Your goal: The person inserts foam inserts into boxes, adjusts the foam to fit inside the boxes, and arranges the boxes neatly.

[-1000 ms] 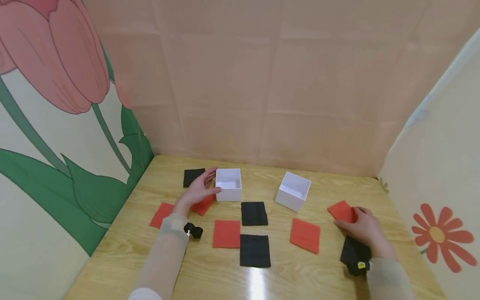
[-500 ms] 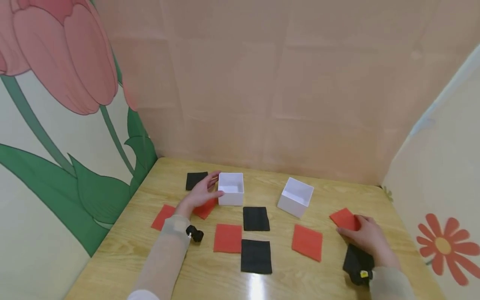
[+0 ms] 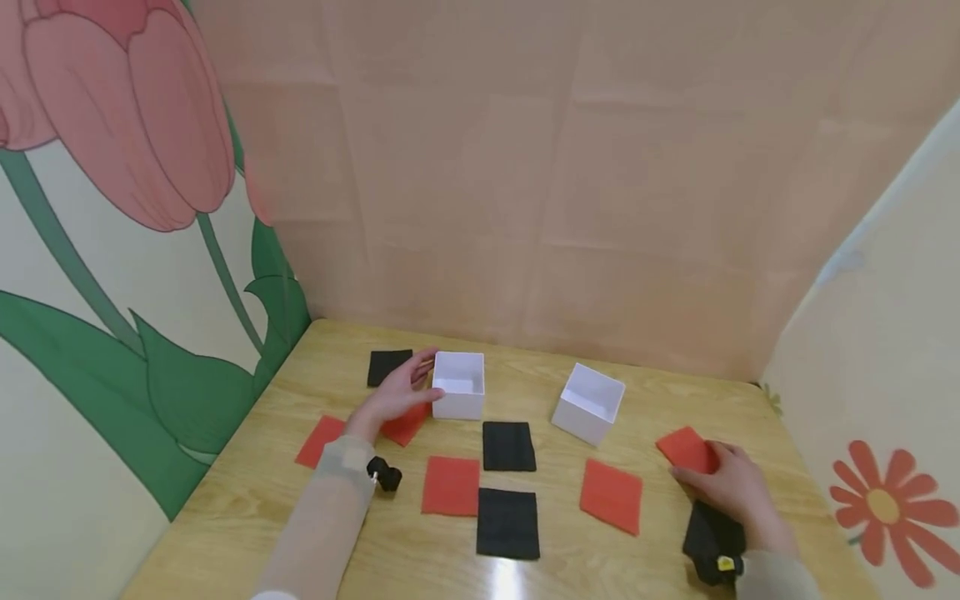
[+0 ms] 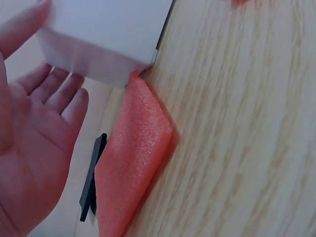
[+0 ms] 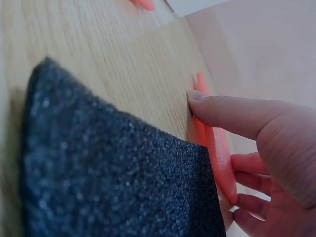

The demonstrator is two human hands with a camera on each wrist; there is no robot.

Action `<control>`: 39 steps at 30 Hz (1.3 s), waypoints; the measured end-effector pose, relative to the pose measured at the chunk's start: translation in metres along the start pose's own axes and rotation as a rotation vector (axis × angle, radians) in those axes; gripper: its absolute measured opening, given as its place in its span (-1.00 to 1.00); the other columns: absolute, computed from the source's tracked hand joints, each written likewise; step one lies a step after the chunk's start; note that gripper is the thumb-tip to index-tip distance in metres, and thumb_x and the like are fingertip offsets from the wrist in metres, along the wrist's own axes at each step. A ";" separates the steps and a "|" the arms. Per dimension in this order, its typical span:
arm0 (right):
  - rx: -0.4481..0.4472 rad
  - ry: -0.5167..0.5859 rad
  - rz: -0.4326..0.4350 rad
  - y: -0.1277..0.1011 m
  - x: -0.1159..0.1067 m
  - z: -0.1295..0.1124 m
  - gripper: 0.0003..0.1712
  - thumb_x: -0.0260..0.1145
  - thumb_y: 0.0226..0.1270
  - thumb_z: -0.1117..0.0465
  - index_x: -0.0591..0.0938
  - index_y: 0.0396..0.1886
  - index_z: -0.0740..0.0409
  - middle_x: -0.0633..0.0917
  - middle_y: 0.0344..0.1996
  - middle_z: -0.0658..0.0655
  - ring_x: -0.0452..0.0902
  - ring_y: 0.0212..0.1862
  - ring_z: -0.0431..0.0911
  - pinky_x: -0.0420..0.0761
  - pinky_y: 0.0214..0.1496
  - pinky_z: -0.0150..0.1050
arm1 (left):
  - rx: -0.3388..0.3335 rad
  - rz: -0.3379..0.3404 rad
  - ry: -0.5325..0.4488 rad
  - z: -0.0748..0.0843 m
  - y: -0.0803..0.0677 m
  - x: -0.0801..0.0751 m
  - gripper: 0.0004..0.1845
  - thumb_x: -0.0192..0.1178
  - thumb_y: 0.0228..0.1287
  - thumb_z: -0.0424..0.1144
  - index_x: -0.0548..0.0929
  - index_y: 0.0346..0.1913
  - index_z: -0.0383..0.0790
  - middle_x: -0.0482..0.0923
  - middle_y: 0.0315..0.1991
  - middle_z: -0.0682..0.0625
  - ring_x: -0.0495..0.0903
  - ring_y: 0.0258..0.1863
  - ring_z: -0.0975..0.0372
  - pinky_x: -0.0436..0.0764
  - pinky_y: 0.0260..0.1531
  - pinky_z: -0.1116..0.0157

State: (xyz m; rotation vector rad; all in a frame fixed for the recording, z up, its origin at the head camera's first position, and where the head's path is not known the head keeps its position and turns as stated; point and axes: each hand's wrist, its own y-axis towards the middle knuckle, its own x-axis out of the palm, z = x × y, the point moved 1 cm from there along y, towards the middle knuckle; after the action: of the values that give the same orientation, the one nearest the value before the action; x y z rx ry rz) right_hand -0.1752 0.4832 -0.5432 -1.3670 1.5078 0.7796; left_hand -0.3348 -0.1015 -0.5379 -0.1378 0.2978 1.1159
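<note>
My left hand (image 3: 396, 393) lies against the left side of a white open-topped box (image 3: 458, 407), thumb at its front and fingers toward its back corner. In the left wrist view, the fingers are nearly straight beside the box (image 4: 106, 34). A red foam square (image 4: 133, 153) lies under that hand, its corner at the box. At the right, my right hand (image 3: 738, 483) pinches another red foam square (image 3: 686, 448) by its edges, thumb on the near side (image 5: 217, 153). A black foam square (image 3: 708, 527) lies beneath the right wrist, large in the right wrist view (image 5: 113, 163).
A second white box (image 3: 588, 404), turned at an angle, stands right of the first. Black foam squares (image 3: 508, 446) and red ones (image 3: 451, 486) lie spread over the wooden table (image 3: 600, 562). One black square (image 3: 388, 367) sits behind the left hand. Printed cloth walls surround the table.
The head view has shifted a little, so the table sits lower in the picture. Both hands keep their places at the box and the red foam square.
</note>
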 end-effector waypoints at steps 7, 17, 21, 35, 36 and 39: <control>0.009 0.004 0.013 -0.005 0.001 0.005 0.33 0.37 0.34 -0.49 0.25 0.48 0.67 0.27 0.33 0.78 0.29 0.25 0.67 0.39 0.30 0.53 | 0.021 -0.031 -0.003 0.001 0.000 0.004 -0.05 0.45 0.41 -0.33 0.13 0.71 -0.27 0.18 0.66 -0.26 0.19 0.63 -0.15 0.25 0.55 -0.06; -0.019 0.070 0.057 -0.004 -0.002 0.009 0.26 0.42 0.38 -0.36 0.24 0.47 0.70 0.37 0.29 0.79 0.42 0.24 0.59 0.48 0.28 0.43 | 0.047 -0.044 -0.006 0.001 -0.001 0.007 -0.05 0.44 0.41 -0.35 0.11 0.69 -0.36 0.17 0.65 -0.32 0.17 0.62 -0.19 0.23 0.55 -0.09; 0.012 0.121 0.054 -0.001 -0.002 0.009 0.31 0.40 0.42 -0.35 0.11 0.54 0.71 0.32 0.33 0.81 0.38 0.28 0.59 0.42 0.35 0.44 | 0.042 -0.042 0.002 0.002 0.000 0.007 -0.04 0.45 0.40 -0.36 0.11 0.69 -0.35 0.17 0.65 -0.31 0.18 0.62 -0.20 0.24 0.55 -0.09; -0.078 0.385 0.262 0.000 -0.022 -0.040 0.21 0.50 0.43 -0.16 0.05 0.72 0.35 0.32 0.50 0.57 0.37 0.39 0.41 0.38 -0.14 -0.70 | 0.051 -0.036 0.027 0.002 0.008 0.008 -0.05 0.47 0.39 -0.33 0.14 0.69 -0.33 0.18 0.65 -0.31 0.21 0.61 -0.21 0.26 0.54 -0.10; -0.102 0.398 0.277 -0.001 -0.023 -0.045 0.18 0.52 0.43 -0.12 0.08 0.72 0.34 0.32 0.51 0.56 0.37 0.38 0.40 0.38 -0.12 -0.70 | 0.049 -0.034 0.023 0.002 0.008 0.008 -0.05 0.47 0.38 -0.33 0.15 0.69 -0.32 0.18 0.65 -0.30 0.21 0.61 -0.20 0.26 0.54 -0.09; -0.156 0.430 0.318 -0.004 -0.027 -0.061 0.13 0.57 0.40 -0.03 0.16 0.71 0.30 0.35 0.51 0.50 0.41 0.34 0.32 0.41 -0.07 -0.71 | 0.059 -0.046 0.010 0.003 0.009 0.008 -0.05 0.47 0.38 -0.35 0.15 0.68 -0.34 0.19 0.64 -0.30 0.21 0.61 -0.19 0.25 0.55 -0.08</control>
State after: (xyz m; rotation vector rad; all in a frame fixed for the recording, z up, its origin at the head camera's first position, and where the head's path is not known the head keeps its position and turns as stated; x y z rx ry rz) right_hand -0.1854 0.4383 -0.4950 -1.4950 2.0747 0.8471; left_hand -0.3397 -0.0898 -0.5374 -0.0982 0.3348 1.0601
